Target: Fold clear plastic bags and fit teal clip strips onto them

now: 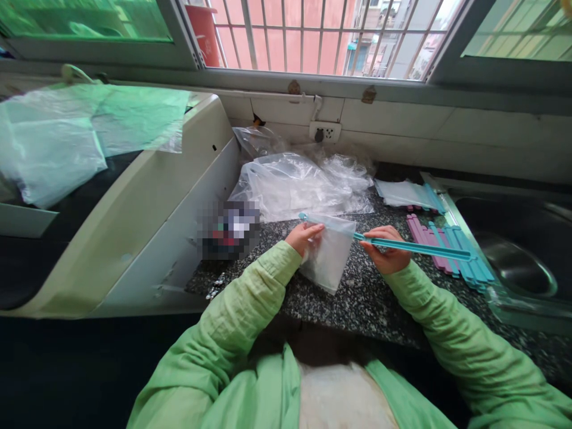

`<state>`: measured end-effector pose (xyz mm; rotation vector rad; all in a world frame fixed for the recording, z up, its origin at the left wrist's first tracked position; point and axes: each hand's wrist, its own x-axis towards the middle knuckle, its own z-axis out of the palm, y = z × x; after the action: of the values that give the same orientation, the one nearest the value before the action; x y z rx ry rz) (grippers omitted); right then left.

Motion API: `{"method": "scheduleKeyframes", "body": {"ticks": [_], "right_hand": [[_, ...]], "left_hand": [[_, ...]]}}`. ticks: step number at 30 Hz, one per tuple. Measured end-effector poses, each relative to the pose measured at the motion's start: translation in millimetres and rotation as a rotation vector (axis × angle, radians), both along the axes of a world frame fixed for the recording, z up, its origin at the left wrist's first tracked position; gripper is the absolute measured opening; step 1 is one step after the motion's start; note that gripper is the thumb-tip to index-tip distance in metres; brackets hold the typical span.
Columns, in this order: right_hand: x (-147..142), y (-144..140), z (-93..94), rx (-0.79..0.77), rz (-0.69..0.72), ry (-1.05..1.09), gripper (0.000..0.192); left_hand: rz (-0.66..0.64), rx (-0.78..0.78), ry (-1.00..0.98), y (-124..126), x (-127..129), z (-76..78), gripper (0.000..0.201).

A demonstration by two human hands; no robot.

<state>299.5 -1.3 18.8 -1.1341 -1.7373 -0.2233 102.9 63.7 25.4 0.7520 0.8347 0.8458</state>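
My left hand (306, 237) is closed on the upper left edge of a small clear plastic bag (333, 256), which hangs over the counter. A long teal bag sealing clip (420, 246) lies with one slim part along the bag's top edge, its rounded tip showing past my left fingers. The other part sticks out to the right of the bag. My right hand (388, 249) pinches the clip just beside the bag's right edge. To the right of that hand, pink clips (417, 229) and teal clips (467, 253) lie in rows on the counter.
Crumpled clear plastic bags (299, 185) lie behind my hands. Flat bags with clips (404, 193) sit at the back right, beside a metal sink (513, 262). A large cream machine (147, 214) stands left, with plastic sheeting on top. A blurred dark object (230, 232) rests near it.
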Motion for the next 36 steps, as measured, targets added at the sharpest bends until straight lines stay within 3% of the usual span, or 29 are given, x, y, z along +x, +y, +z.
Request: {"method": "scheduleKeyframes", "body": {"ticks": [12, 22, 30, 36], "right_hand": [[0.8, 1.4, -4.4, 0.014, 0.017, 0.038, 0.009], [-1.4, 0.8, -7.6, 0.004, 0.061, -0.028, 0.009], [-3.8, 0.5, -3.0, 0.024, 0.061, -0.088, 0.009], [2.1, -1.7, 4.8, 0.015, 0.016, -0.206, 0.014]], "left_hand": [[0.019, -0.042, 0.01, 2.6, -1.5, -1.8, 0.036], [0.014, 0.01, -0.041, 3.4, -1.6, -2.2, 0.049], [0.058, -0.045, -0.03, 3.0, -0.9, -2.5, 0.031], [0.111, -0.026, -0.027, 7.0, -1.6, -9.7, 0.031]]}}
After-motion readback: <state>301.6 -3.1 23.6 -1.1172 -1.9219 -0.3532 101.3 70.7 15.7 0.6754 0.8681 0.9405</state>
